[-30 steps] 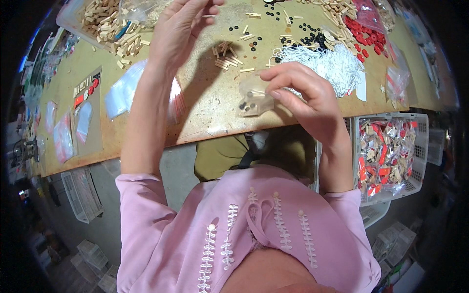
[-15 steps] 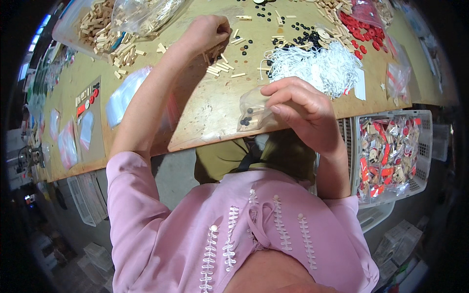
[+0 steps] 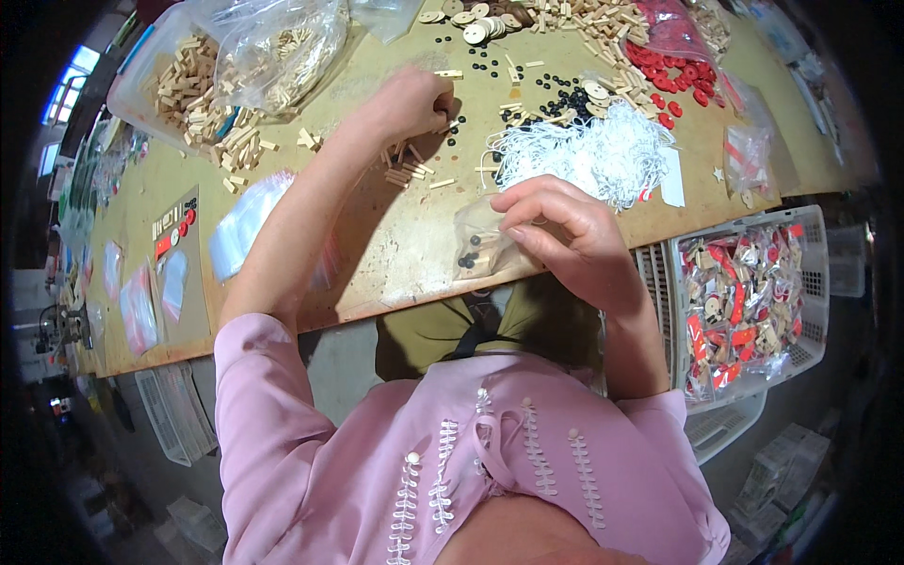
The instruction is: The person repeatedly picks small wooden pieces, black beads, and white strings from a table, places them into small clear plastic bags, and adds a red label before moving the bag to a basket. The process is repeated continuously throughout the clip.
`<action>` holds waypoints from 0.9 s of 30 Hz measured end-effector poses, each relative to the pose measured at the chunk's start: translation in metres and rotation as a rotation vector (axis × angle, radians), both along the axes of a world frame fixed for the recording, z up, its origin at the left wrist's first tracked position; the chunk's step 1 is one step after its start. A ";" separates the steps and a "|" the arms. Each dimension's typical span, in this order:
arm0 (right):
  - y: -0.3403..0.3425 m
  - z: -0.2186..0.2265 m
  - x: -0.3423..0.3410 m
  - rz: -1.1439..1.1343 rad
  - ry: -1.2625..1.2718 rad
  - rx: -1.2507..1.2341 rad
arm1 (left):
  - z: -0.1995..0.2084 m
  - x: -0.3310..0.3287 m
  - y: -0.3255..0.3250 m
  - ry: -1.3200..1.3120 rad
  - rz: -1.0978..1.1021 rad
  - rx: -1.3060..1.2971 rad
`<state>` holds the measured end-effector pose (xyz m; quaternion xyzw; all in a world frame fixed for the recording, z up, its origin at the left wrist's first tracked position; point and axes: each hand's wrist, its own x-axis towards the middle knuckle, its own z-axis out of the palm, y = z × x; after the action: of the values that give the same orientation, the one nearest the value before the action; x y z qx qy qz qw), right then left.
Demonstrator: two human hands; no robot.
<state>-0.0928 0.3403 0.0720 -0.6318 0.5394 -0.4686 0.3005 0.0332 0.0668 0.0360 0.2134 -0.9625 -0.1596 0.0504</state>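
At the table's front edge, a small clear plastic bag [image 3: 485,252] holds a few black rings [image 3: 468,259] and pale wooden pieces. My right hand [image 3: 570,226] grips its upper right side between thumb and fingers. Further off, my left hand [image 3: 414,102] reaches over the table with fingers curled together, right beside some loose black beads [image 3: 452,131]. Its fingertips are partly hidden, so what they pinch cannot be made out. Thin wooden sticks [image 3: 408,172] lie just below that hand. White cord [image 3: 584,155] is heaped beyond my right hand.
Wooden blocks fill a plastic tub [image 3: 127,99] at the far left, beside a large clear bag [image 3: 282,56]. Red pieces [image 3: 673,75] lie far right. A grey crate [image 3: 815,282] of packed bags stands right of the table. Flat plastic bags [image 3: 247,226] lie by my left forearm.
My left hand has moved rightward and a little nearer over the table, to the loose black beads. My right hand keeps hold of the bag. The whole view has shifted slightly.
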 end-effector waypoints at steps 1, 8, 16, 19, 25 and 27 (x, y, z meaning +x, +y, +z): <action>-0.001 0.001 0.000 -0.004 -0.021 0.024 | 0.000 0.005 0.001 0.071 -0.015 0.084; -0.019 -0.002 -0.011 0.055 0.046 -0.022 | 0.074 0.043 0.064 0.476 -0.083 0.813; -0.029 0.004 -0.002 0.083 0.154 -0.063 | 0.089 0.064 0.105 0.357 -0.114 0.485; -0.030 0.002 -0.002 0.084 0.149 -0.035 | 0.068 0.070 0.082 0.501 -0.040 0.643; -0.034 -0.005 -0.007 0.023 0.056 -0.035 | 0.034 0.073 0.021 0.367 0.146 0.498; -0.026 0.003 -0.006 0.001 0.066 -0.033 | 0.015 0.067 0.000 0.299 0.240 0.467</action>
<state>-0.0991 0.3141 0.0751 -0.6522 0.5408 -0.4561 0.2722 0.1005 0.0668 0.0505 0.3056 -0.8496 -0.3992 0.1594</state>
